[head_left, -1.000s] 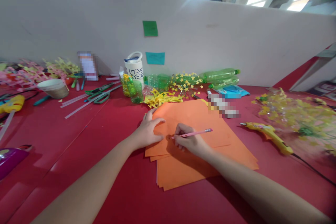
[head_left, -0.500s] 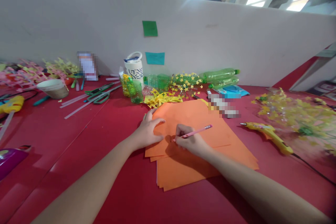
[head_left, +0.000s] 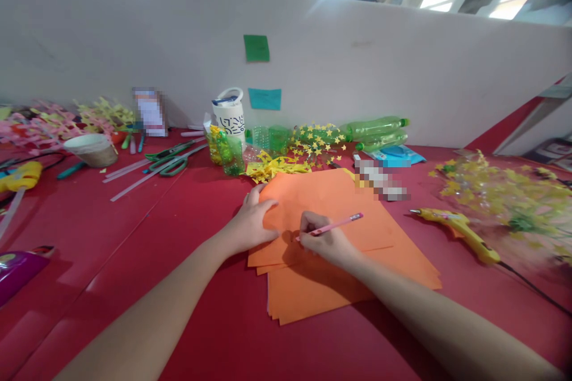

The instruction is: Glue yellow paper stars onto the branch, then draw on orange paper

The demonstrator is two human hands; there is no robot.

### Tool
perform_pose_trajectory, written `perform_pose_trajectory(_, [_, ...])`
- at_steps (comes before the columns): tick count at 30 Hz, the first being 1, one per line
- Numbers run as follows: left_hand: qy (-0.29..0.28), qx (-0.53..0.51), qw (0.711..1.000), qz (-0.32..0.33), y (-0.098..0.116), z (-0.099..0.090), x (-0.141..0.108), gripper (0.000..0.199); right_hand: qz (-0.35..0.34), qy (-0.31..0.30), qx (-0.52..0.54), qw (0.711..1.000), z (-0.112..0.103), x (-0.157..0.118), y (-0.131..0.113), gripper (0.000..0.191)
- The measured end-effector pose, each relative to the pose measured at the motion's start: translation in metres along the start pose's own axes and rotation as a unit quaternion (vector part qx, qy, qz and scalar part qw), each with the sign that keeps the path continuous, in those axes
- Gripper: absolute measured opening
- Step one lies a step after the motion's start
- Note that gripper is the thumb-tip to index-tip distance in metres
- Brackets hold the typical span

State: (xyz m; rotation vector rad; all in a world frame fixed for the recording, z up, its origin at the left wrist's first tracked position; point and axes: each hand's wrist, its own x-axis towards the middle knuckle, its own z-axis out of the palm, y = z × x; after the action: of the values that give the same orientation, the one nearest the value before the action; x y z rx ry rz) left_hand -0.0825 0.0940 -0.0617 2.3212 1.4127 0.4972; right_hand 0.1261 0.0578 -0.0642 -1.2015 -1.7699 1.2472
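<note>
Several orange paper sheets (head_left: 322,286) lie overlapping on the red table (head_left: 214,333). On their left edge rests my left hand (head_left: 257,223), its thumb and fingers spread apart. My right hand (head_left: 324,238) is closed around a pink pencil (head_left: 337,224), whose tip meets the upper sheet near its middle. The pencil slants up to the right, with its eraser end free. A small dark mark shows on the paper near the tip, too faint to make out.
Yellow glue gun (head_left: 465,235) and star decorations (head_left: 504,190) lie right. Behind the paper are yellow strips (head_left: 272,168), cut green bottles (head_left: 232,156), a white tumbler (head_left: 229,116) and green bottles (head_left: 379,129). Scissors (head_left: 172,164) and a cup (head_left: 92,152) stand left.
</note>
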Motion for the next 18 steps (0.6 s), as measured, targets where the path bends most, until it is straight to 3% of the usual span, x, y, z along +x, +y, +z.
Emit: perform_pose_trajectory(18, [0.007,0.006,1.0,0.009,-0.0025,0.002,0.0013,0.059,-0.013,-0.019,-0.011,1.0,0.0058,-0.0027,-0.0008,0.009])
